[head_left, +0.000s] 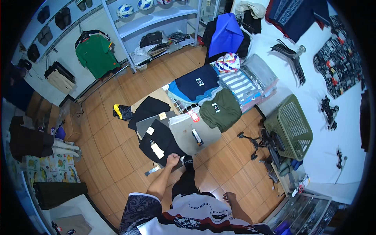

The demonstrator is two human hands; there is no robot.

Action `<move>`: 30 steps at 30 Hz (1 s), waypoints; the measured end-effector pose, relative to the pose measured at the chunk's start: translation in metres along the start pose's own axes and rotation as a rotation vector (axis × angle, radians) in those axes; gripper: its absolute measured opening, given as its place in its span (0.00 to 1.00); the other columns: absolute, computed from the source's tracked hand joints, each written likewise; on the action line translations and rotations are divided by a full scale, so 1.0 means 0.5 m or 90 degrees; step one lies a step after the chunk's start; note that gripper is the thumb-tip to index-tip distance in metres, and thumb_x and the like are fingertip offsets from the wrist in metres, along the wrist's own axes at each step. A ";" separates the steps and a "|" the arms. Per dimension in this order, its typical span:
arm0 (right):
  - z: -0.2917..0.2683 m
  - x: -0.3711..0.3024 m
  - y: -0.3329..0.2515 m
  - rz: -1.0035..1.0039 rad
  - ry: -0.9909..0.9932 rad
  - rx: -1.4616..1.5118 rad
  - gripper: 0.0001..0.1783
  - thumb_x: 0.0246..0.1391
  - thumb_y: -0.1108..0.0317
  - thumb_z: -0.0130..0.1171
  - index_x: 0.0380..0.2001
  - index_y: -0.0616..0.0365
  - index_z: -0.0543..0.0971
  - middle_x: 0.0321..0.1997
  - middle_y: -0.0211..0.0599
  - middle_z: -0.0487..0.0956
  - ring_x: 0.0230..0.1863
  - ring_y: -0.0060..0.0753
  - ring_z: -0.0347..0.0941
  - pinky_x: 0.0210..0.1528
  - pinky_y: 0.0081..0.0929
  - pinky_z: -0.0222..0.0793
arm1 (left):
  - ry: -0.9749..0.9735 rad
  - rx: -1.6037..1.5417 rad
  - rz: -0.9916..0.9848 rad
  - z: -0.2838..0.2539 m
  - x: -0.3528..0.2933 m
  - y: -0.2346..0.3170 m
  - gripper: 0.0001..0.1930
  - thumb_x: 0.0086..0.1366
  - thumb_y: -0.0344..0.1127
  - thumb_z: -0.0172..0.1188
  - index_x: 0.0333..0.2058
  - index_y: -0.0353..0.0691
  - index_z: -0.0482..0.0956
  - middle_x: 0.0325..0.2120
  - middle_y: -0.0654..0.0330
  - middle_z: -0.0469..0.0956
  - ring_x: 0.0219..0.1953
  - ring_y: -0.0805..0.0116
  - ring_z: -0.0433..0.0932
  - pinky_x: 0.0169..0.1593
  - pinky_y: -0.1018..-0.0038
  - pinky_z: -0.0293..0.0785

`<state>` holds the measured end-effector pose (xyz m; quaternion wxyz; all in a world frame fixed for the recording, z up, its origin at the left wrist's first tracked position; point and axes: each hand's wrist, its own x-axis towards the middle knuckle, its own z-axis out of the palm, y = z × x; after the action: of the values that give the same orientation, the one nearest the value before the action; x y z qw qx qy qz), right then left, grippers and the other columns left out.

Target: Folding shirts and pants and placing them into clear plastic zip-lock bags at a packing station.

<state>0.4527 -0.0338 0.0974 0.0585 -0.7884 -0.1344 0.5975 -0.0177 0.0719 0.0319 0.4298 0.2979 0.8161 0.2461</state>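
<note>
Left forearm (pixel 161 182) reaches up and forward from sleeve, angled slightly right. Left hand (pixel 172 159) at far end, knuckles up, fingers look curled under; fingertips hidden, grip unreadable. Right forearm (pixel 240 210) hangs low beside torso (pixel 207 209), angled up-left. Right hand (pixel 229 197) near waist, well apart from left, fingers loosely bent, not clenched; shaded. One leg (pixel 184 183) extended forward, between hands.

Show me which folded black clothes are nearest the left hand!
The lower black garment, cream-tagged, beside the left hand; the upper black garment lies farther off.
</note>
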 end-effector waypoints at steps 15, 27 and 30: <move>0.141 -0.063 -0.366 -0.126 -0.060 -0.088 0.16 0.64 0.65 0.55 0.52 0.59 0.76 0.42 0.40 0.84 0.34 0.32 0.82 0.29 0.26 0.77 | -0.050 0.129 -0.105 0.002 0.381 0.107 0.27 0.52 0.51 0.70 0.52 0.53 0.82 0.59 0.45 0.73 0.61 0.50 0.73 0.64 0.64 0.69; 0.034 0.012 -0.320 -0.031 -0.027 -0.096 0.14 0.62 0.65 0.55 0.48 0.60 0.78 0.40 0.43 0.84 0.31 0.35 0.82 0.22 0.29 0.70 | 0.239 -0.122 0.014 0.004 0.200 0.232 0.07 0.53 0.31 0.71 0.31 0.38 0.87 0.23 0.55 0.84 0.28 0.65 0.85 0.37 0.69 0.80; 0.024 0.038 -0.351 -0.070 -0.059 -0.095 0.14 0.62 0.65 0.55 0.47 0.61 0.79 0.37 0.41 0.84 0.29 0.32 0.81 0.23 0.27 0.72 | 0.245 -0.131 0.004 0.032 0.142 0.273 0.05 0.53 0.28 0.70 0.28 0.37 0.84 0.22 0.57 0.83 0.26 0.68 0.82 0.36 0.69 0.79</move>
<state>0.4211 0.1385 0.1209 0.0263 -0.7533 -0.2244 0.6176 0.0009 0.2194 0.0741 0.2934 0.2025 0.8529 0.3814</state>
